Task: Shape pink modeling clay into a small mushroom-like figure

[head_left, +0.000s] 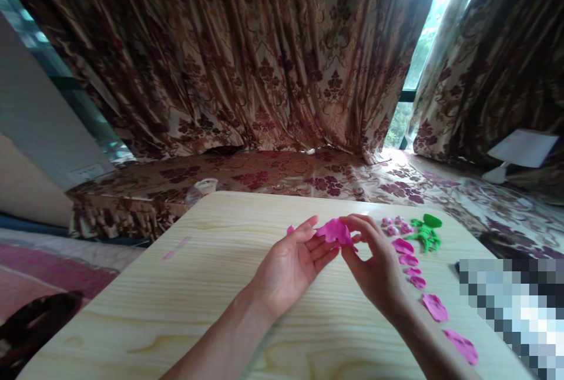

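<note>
Two hands above a pale table [211,298]. The left hand [293,265], palm up and loosely open, supports a ruffled pink piece [333,232] on its fingers; the right hand [374,265] pinches the piece's right edge between thumb and fingertips. Right side of table — a row of flat pink petals [435,307], with patterned balls [392,228] and a green figure [426,233] near its far end.

A home: patterned curtains [273,45] hang by the window [423,63], and a lamp [523,148] stands on the wide cloth-covered ledge [282,177].
</note>
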`<action>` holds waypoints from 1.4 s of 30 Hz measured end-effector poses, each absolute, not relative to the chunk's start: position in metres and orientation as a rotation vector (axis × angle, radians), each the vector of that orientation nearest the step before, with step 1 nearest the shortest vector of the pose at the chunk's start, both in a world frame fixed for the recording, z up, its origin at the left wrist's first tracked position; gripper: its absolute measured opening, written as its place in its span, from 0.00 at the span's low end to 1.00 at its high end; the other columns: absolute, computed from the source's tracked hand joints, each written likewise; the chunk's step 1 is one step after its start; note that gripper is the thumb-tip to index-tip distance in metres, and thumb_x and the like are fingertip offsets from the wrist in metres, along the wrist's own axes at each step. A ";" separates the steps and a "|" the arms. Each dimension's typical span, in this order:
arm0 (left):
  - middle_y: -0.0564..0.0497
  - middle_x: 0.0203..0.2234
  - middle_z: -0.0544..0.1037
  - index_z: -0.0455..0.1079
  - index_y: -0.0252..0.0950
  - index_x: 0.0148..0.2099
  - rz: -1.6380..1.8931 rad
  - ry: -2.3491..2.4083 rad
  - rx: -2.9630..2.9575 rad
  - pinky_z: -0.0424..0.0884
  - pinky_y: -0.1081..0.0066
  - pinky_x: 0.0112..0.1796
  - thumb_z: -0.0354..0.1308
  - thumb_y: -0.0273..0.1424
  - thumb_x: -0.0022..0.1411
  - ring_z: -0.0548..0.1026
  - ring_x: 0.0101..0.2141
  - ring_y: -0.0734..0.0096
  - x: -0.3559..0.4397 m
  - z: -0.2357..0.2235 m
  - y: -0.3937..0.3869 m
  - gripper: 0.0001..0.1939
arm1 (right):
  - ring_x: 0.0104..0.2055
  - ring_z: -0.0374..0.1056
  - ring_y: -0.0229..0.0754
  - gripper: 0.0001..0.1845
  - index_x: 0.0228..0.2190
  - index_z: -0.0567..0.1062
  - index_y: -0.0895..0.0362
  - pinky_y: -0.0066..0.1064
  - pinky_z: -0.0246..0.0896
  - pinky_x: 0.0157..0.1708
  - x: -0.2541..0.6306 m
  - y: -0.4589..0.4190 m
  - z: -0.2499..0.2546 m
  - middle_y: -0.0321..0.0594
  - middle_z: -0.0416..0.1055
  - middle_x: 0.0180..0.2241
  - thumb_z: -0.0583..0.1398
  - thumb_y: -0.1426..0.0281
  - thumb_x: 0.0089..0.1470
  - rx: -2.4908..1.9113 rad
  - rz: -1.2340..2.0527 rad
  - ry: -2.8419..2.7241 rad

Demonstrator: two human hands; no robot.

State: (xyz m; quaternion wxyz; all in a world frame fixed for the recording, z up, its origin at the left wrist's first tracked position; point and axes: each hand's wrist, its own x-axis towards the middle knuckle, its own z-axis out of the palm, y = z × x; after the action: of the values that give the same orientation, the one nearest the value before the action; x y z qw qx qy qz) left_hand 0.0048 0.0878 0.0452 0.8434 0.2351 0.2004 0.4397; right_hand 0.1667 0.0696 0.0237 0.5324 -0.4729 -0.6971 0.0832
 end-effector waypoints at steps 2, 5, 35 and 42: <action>0.42 0.41 0.76 0.53 0.34 0.60 0.891 0.547 0.673 0.67 0.60 0.48 0.55 0.28 0.60 0.76 0.41 0.65 0.006 0.045 0.085 0.26 | 0.40 0.67 0.39 0.18 0.42 0.71 0.55 0.30 0.66 0.35 0.171 0.072 0.022 0.39 0.69 0.41 0.57 0.81 0.50 -1.168 0.139 -1.631; 0.46 0.34 0.77 0.52 0.36 0.60 0.957 0.862 1.171 0.69 0.60 0.42 0.58 0.32 0.59 0.76 0.35 0.65 0.008 0.039 0.083 0.30 | 0.38 0.68 0.39 0.14 0.40 0.73 0.55 0.30 0.66 0.36 0.176 0.073 0.023 0.39 0.71 0.39 0.57 0.79 0.51 -1.239 0.096 -1.597; 0.50 0.34 0.78 0.72 0.38 0.42 1.170 1.323 2.391 0.61 0.61 0.48 0.54 0.29 0.62 0.72 0.38 0.64 0.011 0.024 0.083 0.08 | 0.38 0.66 0.41 0.06 0.35 0.74 0.57 0.32 0.61 0.36 0.163 0.063 0.027 0.41 0.70 0.36 0.57 0.75 0.57 -1.227 0.061 -1.873; 0.50 0.29 0.74 0.72 0.37 0.33 1.116 1.300 2.418 0.64 0.66 0.41 0.52 0.25 0.62 0.71 0.34 0.66 0.008 0.028 0.082 0.09 | 0.37 0.67 0.41 0.07 0.35 0.74 0.56 0.31 0.61 0.35 0.161 0.061 0.026 0.40 0.70 0.36 0.58 0.77 0.54 -1.249 0.103 -1.881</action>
State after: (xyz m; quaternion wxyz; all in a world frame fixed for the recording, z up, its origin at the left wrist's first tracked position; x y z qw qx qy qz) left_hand 0.0080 0.0821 0.0278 0.0890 0.8126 0.4369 0.3753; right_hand 0.1611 0.0609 0.0264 0.4264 -0.4998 -0.7528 0.0412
